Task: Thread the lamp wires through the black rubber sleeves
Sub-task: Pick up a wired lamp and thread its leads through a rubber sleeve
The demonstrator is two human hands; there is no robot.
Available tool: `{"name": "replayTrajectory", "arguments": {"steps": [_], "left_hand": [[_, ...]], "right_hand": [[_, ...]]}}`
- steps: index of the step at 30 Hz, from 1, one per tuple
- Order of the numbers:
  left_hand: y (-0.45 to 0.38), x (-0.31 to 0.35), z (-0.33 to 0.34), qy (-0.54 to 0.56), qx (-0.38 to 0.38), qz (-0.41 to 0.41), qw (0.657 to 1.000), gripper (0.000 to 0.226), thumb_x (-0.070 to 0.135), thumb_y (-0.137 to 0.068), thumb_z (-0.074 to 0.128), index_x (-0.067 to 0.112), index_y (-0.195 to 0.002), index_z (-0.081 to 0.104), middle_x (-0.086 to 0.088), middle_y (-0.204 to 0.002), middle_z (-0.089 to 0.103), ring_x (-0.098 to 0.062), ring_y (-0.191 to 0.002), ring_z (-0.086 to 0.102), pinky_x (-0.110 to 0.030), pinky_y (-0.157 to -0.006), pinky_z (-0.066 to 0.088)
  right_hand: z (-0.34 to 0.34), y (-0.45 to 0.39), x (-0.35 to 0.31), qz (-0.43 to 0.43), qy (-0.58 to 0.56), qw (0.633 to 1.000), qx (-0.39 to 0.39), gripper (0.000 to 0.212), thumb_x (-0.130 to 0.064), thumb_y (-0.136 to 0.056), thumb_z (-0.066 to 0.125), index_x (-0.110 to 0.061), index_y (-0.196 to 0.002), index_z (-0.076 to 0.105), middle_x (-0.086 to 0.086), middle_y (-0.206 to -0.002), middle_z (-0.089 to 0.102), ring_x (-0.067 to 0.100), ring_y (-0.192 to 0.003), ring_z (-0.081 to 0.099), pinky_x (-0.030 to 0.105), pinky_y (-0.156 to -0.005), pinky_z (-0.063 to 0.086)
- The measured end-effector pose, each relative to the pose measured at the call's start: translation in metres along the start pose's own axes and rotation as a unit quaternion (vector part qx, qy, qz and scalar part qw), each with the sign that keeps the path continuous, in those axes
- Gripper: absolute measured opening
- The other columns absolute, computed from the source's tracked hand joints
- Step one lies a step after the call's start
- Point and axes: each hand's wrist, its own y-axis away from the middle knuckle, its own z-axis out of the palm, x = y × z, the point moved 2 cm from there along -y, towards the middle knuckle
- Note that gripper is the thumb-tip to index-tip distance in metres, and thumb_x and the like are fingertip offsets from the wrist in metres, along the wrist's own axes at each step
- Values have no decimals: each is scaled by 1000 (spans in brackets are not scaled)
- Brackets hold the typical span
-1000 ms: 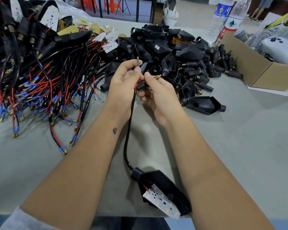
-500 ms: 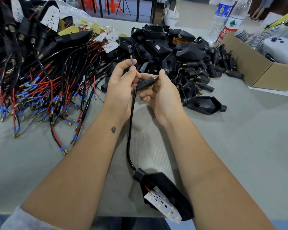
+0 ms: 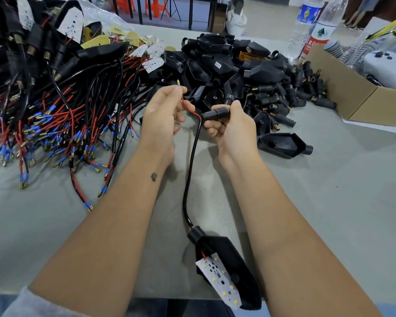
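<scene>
My left hand (image 3: 162, 110) pinches the thin red wire (image 3: 188, 108) near its blue-and-brass terminal (image 3: 178, 84), which sticks up above the fingers. My right hand (image 3: 231, 124) grips a black ribbed rubber sleeve (image 3: 216, 114) lying roughly level, its left end close to the wire. A black cable (image 3: 191, 168) hangs down from between the hands to a black lamp housing (image 3: 224, 259) with a white LED board (image 3: 220, 280) near the table's front edge.
A heap of red and black wires (image 3: 55, 124) with blue terminals fills the left. Black housings (image 3: 226, 62) and loose sleeves (image 3: 295, 94) pile up behind the hands. One housing (image 3: 284, 145) lies to the right. A cardboard box (image 3: 361, 99) and two bottles (image 3: 316, 26) stand at the back right.
The hands have drawn apart. The left hand has lifted the wire end left and up. The right hand has turned the sleeve level, and red wire now shows between them.
</scene>
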Motion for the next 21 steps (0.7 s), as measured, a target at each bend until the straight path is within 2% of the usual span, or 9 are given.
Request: {"name": "replayTrajectory", "arguments": {"steps": [6,11,16,19,21], "left_hand": [[-1,2,-4,-110,-6,33,993,12,11,-97,54,19,-92,60,1,-67,65,-1,-53,51,-12,-51,36],[2,-1,-3,-211,-50,89,972,17,8,-93,59,23,-87,66,4,-77,65,-4,-74,58,-22,-77,49],[4,-5,2,-334,-89,131,929,13,10,-89,64,21,-87,69,-8,-88,68,-16,-72,53,-24,-72,46],[6,-3,4,-350,-81,150,921,13,10,-90,64,22,-88,68,-4,-92,68,-9,-72,55,-16,-71,45],[6,-3,3,-353,-70,158,920,13,12,-90,64,24,-88,68,-1,-90,68,-7,-71,54,-18,-73,45]], "right_hand": [[-3,-1,0,5,-40,999,32,44,-28,-108,32,-6,-81,59,1,-52,65,11,-45,62,19,-45,48],[-5,-2,-2,3,-58,998,39,44,-27,-108,33,-7,-80,60,2,-54,66,12,-48,63,19,-47,49],[-6,-2,-3,10,-101,994,35,42,-28,-108,34,-5,-83,59,2,-54,66,13,-50,65,20,-48,51],[-6,-2,-3,15,-120,992,27,42,-29,-108,34,-5,-85,59,2,-54,66,12,-49,64,19,-48,51],[-6,-1,-3,19,-122,992,22,42,-30,-108,34,-5,-86,59,2,-54,66,12,-49,64,19,-48,51]]}}
